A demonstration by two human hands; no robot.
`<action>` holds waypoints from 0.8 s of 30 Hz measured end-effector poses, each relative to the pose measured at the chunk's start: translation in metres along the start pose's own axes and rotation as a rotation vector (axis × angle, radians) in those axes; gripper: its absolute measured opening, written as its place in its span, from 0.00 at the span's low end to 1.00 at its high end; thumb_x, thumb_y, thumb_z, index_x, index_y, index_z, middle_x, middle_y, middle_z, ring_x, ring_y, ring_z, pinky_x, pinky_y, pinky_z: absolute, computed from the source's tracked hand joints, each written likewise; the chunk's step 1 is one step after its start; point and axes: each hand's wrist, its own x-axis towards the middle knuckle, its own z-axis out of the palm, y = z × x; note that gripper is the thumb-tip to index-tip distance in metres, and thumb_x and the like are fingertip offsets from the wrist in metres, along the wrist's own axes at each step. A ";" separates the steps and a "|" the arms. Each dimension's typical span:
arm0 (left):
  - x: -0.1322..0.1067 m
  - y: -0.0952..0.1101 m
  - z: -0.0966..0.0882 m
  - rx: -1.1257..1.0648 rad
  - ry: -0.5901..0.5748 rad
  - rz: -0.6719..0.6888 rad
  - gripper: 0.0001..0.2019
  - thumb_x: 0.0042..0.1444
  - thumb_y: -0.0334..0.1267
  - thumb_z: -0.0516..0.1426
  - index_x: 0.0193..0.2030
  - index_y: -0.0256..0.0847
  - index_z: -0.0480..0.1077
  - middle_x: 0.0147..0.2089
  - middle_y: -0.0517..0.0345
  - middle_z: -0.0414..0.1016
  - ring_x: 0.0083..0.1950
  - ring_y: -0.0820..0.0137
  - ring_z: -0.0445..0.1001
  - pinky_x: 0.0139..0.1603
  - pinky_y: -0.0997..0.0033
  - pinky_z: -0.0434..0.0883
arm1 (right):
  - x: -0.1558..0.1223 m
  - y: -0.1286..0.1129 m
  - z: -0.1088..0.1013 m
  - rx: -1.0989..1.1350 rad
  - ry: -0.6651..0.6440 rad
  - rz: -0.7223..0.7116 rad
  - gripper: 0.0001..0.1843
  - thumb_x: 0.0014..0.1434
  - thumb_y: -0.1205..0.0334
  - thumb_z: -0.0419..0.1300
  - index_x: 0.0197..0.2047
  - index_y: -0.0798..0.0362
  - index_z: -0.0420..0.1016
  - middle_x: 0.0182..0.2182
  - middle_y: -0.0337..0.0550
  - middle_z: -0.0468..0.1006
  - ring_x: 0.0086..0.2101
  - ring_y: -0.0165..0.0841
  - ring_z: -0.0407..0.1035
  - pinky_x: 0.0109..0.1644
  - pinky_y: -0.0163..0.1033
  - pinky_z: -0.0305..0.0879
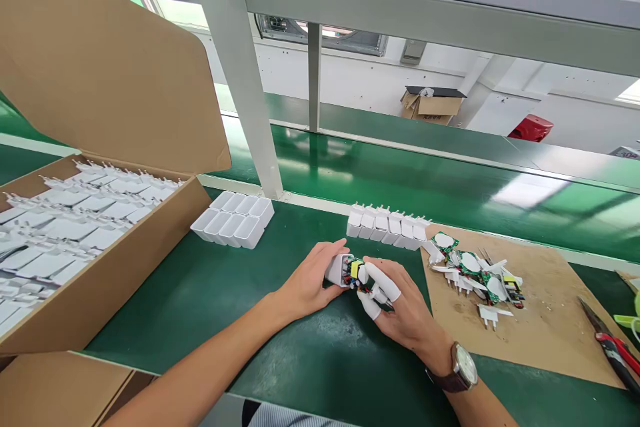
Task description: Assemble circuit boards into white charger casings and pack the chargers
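Observation:
My left hand is closed around a white plastic charger housing, its open end turned to the right. A small circuit board with a yellow transformer sits at the mouth of that housing, partly inside it. Gripping the board's outer end is my right hand, with white finger cots on its fingers. A white plug piece seems to be at those fingertips, mostly hidden. Behind the hands stands a row of white chargers with plug pins pointing up. Left of them is a block of open white housings.
A cardboard box full of white plug parts stands at the left, its flap raised. On a brown board at the right lie several circuit boards with plug pieces and red-and-black pliers. A metal post rises behind the table.

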 end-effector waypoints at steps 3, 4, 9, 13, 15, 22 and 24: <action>0.000 0.001 0.000 0.011 -0.005 0.015 0.41 0.65 0.37 0.62 0.77 0.51 0.42 0.64 0.46 0.71 0.66 0.54 0.67 0.65 0.45 0.71 | -0.002 0.000 -0.001 -0.015 -0.033 0.004 0.40 0.65 0.73 0.59 0.76 0.50 0.50 0.60 0.57 0.73 0.58 0.47 0.69 0.60 0.58 0.73; -0.001 0.001 0.000 0.015 -0.007 0.019 0.41 0.65 0.37 0.62 0.77 0.50 0.42 0.64 0.46 0.71 0.66 0.54 0.66 0.65 0.45 0.71 | -0.002 0.000 -0.001 -0.022 -0.040 0.009 0.40 0.64 0.73 0.59 0.76 0.51 0.50 0.60 0.57 0.73 0.58 0.47 0.69 0.60 0.58 0.73; 0.000 0.003 0.001 0.019 -0.012 0.020 0.40 0.65 0.38 0.62 0.77 0.51 0.42 0.64 0.47 0.72 0.67 0.55 0.66 0.65 0.46 0.71 | -0.002 -0.002 0.000 -0.043 -0.082 0.065 0.42 0.63 0.72 0.58 0.76 0.49 0.48 0.59 0.56 0.73 0.57 0.48 0.70 0.60 0.58 0.73; 0.000 0.002 0.001 0.015 -0.024 0.013 0.40 0.66 0.37 0.61 0.77 0.52 0.43 0.65 0.47 0.71 0.67 0.55 0.66 0.66 0.45 0.71 | -0.003 -0.002 0.001 -0.036 -0.115 0.076 0.43 0.63 0.73 0.58 0.77 0.48 0.45 0.61 0.55 0.72 0.57 0.48 0.69 0.61 0.59 0.72; 0.000 0.001 0.002 0.023 -0.029 0.005 0.40 0.66 0.37 0.61 0.77 0.51 0.43 0.65 0.47 0.71 0.67 0.54 0.65 0.66 0.45 0.71 | -0.004 -0.001 0.001 -0.031 -0.117 0.080 0.44 0.63 0.73 0.57 0.77 0.48 0.45 0.61 0.55 0.71 0.57 0.48 0.68 0.61 0.59 0.72; -0.003 -0.002 0.004 0.029 -0.025 0.014 0.41 0.65 0.37 0.62 0.77 0.52 0.42 0.66 0.47 0.71 0.68 0.55 0.65 0.64 0.46 0.72 | -0.001 -0.005 0.001 -0.059 -0.116 0.083 0.41 0.64 0.72 0.57 0.76 0.52 0.47 0.59 0.56 0.73 0.56 0.49 0.68 0.59 0.59 0.73; -0.003 -0.002 0.005 0.022 -0.020 0.024 0.41 0.65 0.37 0.62 0.77 0.52 0.42 0.66 0.47 0.71 0.68 0.55 0.64 0.65 0.46 0.72 | -0.001 -0.005 0.001 -0.068 -0.105 0.064 0.41 0.64 0.72 0.56 0.76 0.53 0.46 0.58 0.56 0.73 0.56 0.49 0.68 0.59 0.58 0.73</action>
